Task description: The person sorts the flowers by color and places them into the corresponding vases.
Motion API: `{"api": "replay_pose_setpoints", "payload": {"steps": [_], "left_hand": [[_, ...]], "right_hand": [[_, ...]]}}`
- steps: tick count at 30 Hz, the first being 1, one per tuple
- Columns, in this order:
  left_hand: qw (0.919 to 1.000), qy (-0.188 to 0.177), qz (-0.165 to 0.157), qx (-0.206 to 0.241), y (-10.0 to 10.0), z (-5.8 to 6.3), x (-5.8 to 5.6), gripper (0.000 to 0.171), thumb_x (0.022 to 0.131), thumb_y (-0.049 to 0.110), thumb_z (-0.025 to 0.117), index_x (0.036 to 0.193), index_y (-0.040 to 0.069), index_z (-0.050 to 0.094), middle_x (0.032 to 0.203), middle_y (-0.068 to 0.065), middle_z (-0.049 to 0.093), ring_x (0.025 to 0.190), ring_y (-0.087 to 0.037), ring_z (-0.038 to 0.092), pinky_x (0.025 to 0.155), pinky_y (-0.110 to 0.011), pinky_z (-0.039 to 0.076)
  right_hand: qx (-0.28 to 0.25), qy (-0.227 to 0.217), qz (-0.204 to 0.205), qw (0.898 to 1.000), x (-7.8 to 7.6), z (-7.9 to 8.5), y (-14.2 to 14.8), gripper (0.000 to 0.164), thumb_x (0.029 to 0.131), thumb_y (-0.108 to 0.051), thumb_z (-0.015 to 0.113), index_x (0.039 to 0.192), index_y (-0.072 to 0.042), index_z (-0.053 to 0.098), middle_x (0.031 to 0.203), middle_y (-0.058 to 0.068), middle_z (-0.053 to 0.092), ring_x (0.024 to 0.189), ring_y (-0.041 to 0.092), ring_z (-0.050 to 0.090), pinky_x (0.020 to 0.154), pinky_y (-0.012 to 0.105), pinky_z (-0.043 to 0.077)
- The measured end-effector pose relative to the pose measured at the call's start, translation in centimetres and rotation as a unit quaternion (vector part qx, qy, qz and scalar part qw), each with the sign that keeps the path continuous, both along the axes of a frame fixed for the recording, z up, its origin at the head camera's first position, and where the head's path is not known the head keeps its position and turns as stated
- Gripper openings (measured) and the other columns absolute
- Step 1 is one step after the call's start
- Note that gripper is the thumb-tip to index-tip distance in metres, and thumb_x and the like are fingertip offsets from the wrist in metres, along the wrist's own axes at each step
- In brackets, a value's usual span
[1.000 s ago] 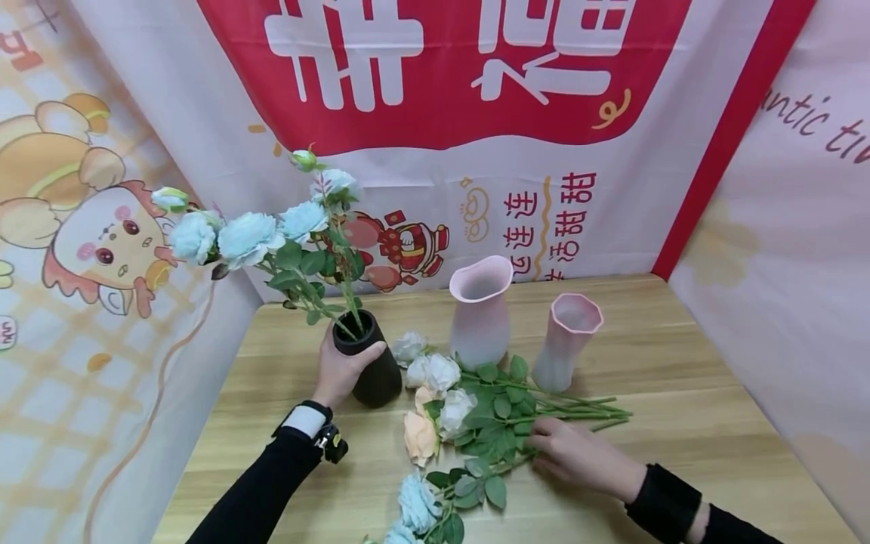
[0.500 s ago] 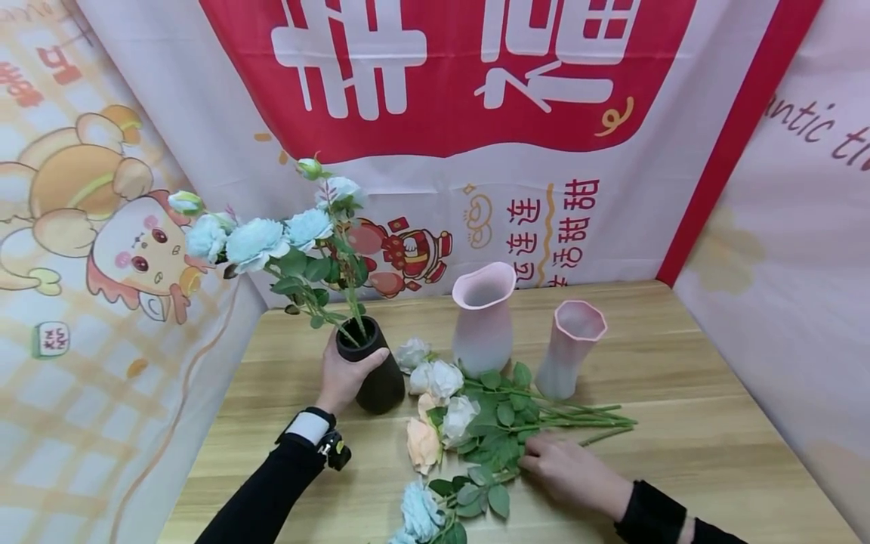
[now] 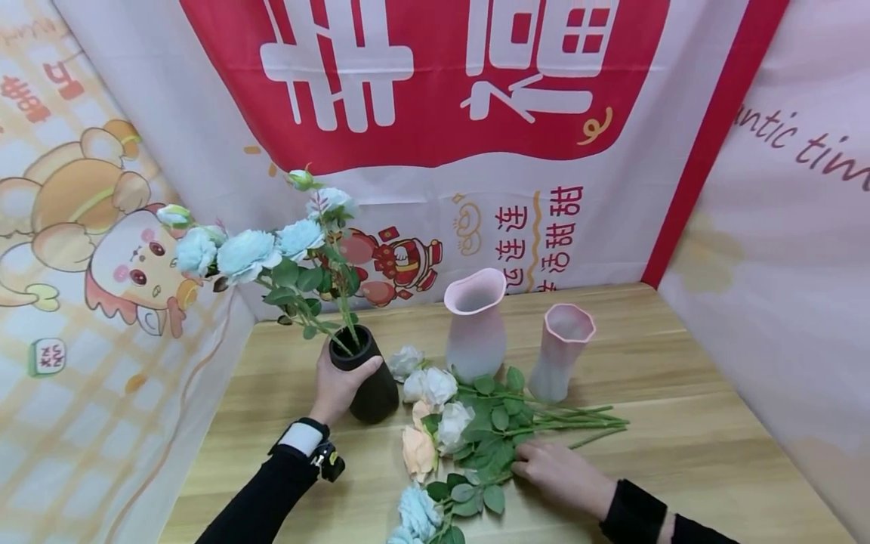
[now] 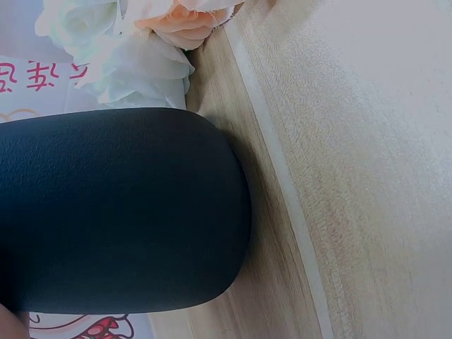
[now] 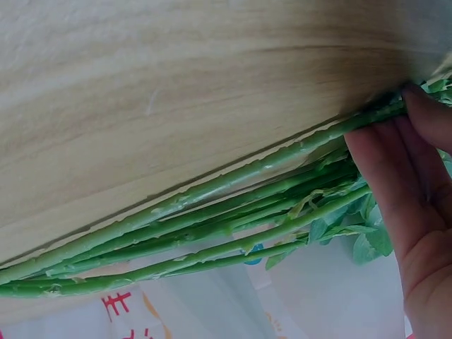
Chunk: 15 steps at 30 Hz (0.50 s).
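My left hand grips a black vase, which stands on the table with a slight lean in view; the left wrist view shows its dark side close up. Light-blue artificial flowers rise from its mouth and lean left. My right hand is low at the leafy stems on the table. In the right wrist view, its thumb and fingers pinch a green stem, with several other stems beside it. A blue flower lies nearest the front, its leaves reaching toward that hand.
White roses and a peach rose lie mid-table, their stems pointing right. Behind them stand a wide-mouthed pink-and-white vase and a smaller faceted one. Printed cloth hangs along the table's back and sides.
My right hand has shifted slightly left and toward the front along the stems. The left hand keeps its grip on the black vase. The head view has tilted a little.
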<state>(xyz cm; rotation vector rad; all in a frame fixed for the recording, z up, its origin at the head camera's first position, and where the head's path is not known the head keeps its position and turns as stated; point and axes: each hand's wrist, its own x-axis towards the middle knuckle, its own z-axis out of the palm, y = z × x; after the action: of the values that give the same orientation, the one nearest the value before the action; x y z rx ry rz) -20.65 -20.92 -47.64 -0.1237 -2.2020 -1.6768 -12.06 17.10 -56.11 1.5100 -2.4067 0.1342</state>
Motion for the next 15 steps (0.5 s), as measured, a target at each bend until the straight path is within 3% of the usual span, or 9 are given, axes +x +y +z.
{"api": "replay_pose_setpoints", "payload": {"steps": [4,9,15], "left_hand": [[1.0,0.007,-0.001,-0.007,0.0,0.0,0.3,0.069,0.075,0.01,0.085,0.133,0.001,0.05,0.122,-0.015,0.057,0.107,-0.023,0.054,0.095,-0.035,0.039],[0.9999,0.012,-0.001,-0.009,0.0,-0.1,0.1,0.068,0.075,0.009,0.085,0.133,-0.001,0.05,0.121,-0.013,0.059,0.107,-0.021,0.055,0.095,-0.033,0.04],[1.0,0.006,0.0,-0.003,-0.9,-2.4,-1.5,0.073,0.074,0.01,0.087,0.136,0.006,0.05,0.124,-0.009,0.058,0.109,-0.019,0.054,0.096,-0.034,0.038]], "right_hand": [[0.013,0.01,0.004,1.0,-0.1,-0.2,0.0,0.02,0.073,0.003,0.07,0.082,-0.015,0.071,0.078,-0.003,0.051,0.069,0.008,0.051,0.056,0.021,0.044],[0.029,0.049,-0.003,0.998,-0.1,-0.4,-0.1,0.019,0.07,-0.002,0.076,0.081,-0.016,0.07,0.079,-0.003,0.052,0.071,0.011,0.054,0.055,0.023,0.045],[0.046,0.087,0.0,0.995,-0.2,-0.3,0.0,0.017,0.071,-0.008,0.081,0.081,-0.016,0.07,0.08,-0.003,0.053,0.073,0.011,0.054,0.053,0.02,0.043]]}}
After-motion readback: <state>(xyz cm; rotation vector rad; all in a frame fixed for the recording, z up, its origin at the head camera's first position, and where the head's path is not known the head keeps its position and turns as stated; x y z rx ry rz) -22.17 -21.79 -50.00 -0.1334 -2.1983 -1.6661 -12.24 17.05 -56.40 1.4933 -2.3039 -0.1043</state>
